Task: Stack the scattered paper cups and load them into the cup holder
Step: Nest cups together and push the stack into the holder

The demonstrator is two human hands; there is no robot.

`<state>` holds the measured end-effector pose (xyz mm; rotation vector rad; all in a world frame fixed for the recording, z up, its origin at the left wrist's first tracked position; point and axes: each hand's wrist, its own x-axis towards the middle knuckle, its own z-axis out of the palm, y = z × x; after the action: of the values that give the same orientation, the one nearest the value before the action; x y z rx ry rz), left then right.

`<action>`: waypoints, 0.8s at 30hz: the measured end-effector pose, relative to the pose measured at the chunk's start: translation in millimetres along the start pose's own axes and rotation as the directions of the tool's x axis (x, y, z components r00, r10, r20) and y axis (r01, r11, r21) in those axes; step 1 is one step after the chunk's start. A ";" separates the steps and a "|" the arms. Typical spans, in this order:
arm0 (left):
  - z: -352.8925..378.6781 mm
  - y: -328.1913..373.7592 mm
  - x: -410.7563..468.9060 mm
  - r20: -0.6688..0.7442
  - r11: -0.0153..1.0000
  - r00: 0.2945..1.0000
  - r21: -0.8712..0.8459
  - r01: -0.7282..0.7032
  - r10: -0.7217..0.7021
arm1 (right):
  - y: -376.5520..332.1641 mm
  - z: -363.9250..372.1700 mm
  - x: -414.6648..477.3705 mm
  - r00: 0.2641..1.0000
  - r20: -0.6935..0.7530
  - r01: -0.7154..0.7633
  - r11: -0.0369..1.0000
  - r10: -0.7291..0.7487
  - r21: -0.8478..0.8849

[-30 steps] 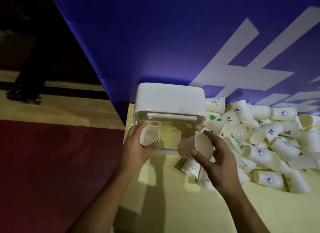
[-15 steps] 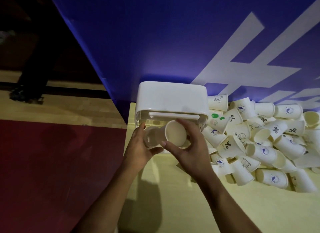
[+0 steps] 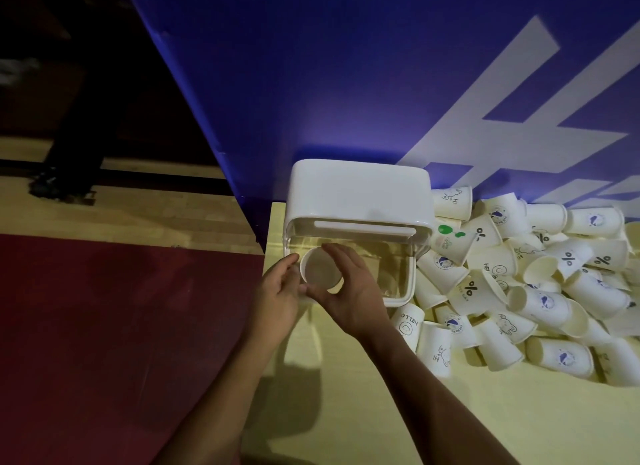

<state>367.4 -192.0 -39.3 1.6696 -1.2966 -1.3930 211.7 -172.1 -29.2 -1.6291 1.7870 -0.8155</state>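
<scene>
I have a white paper cup (image 3: 320, 270) between both hands, right in front of me and against the near left part of the white plastic cup holder with the clear lower body (image 3: 360, 191). The cup's open mouth faces up at me and its long axis runs away from me, bottom end toward the holder's clear front. My left hand (image 3: 277, 288) curls round its left side. My right hand (image 3: 356, 291) arches over the rim from the right, thumb below and fingers above. Both grip it. From this angle I cannot tell whether it is one cup or several nested together.

The holder stands just beyond the cup, backed against the blue panel with white lettering (image 3: 346, 66), so loading would mean going forward or up, not sideways. Where its opening is I cannot make out, though a pale bar crosses under the white top.

The heap of loose white printed paper cups (image 3: 540, 291) lies to my right on the pale yellow counter (image 3: 450, 412), crowding the holder's right wall. They point every way, most of them on their sides. My right hand is the nearer one to them, and I judge it the natural one to fetch the next cup. The closest is a cup printed HELLO (image 3: 407, 322), just beside my right wrist. Nothing stands between that hand and the heap. To my left the counter ends.
</scene>
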 end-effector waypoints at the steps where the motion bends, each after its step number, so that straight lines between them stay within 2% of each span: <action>1: 1.6 1.9 0.8 -0.002 1.000 1.000 -0.001 -0.003 0.003 | 2.5 4.0 0.8 1.000 0.004 0.006 1.000 -0.006 -0.023; 7: 10.2 -0.7 10.4 -0.007 0.991 0.999 0.127 -0.042 0.044 | 12.4 11.1 3.8 0.999 0.030 -0.035 0.999 0.036 -0.034; 14: 7.3 -4.1 13.9 0.025 0.989 0.998 0.137 -0.057 0.054 | 13.8 8.2 4.9 0.998 0.053 -0.045 0.999 0.046 -0.020; 16: 7.0 1.2 10.3 -0.009 0.991 0.999 0.131 -0.030 0.032 | 12.6 4.5 1.4 0.996 0.067 -0.051 0.998 0.052 -0.022; 18: 4.8 9.8 -2.2 -0.100 0.992 0.994 0.125 -0.027 0.040 | 10.8 -5.2 -8.4 0.996 0.046 -0.076 0.997 0.075 0.017; 21: 7.0 26.1 -34.1 -0.204 0.979 0.964 0.143 -0.143 0.170 | 18.8 -30.5 -37.3 0.992 -0.021 -0.124 0.992 0.125 0.036; 24: 26.5 30.2 -63.9 -0.128 0.936 0.941 0.212 -0.282 0.312 | 36.4 -60.0 -72.7 0.969 -0.098 -0.223 0.974 0.226 0.043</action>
<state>334.8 -139.3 3.9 1.5875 -1.5535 -0.9624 148.8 -94.0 -17.2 -1.3556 1.9768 -0.8301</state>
